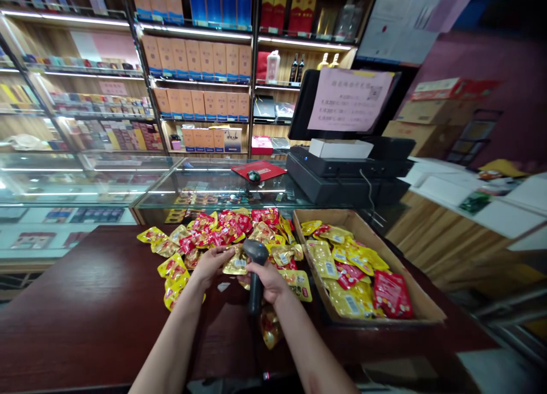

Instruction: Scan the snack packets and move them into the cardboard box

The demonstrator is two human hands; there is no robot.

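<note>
My right hand is wrapped round the handle of a dark barcode scanner, held upright over the front of the table. Just left of the scanner's head, my left hand pinches a gold packet that shows a barcode label. Behind both hands spreads a pile of red, yellow and gold packets. Another gold packet lies below my right hand, partly hidden by it. To the right, an open cardboard box holds several similar packets.
The dark red table meets a glass display counter. On the counter are a mouse on a red pad, and a monitor above a black cash drawer. Stocked shelves stand behind.
</note>
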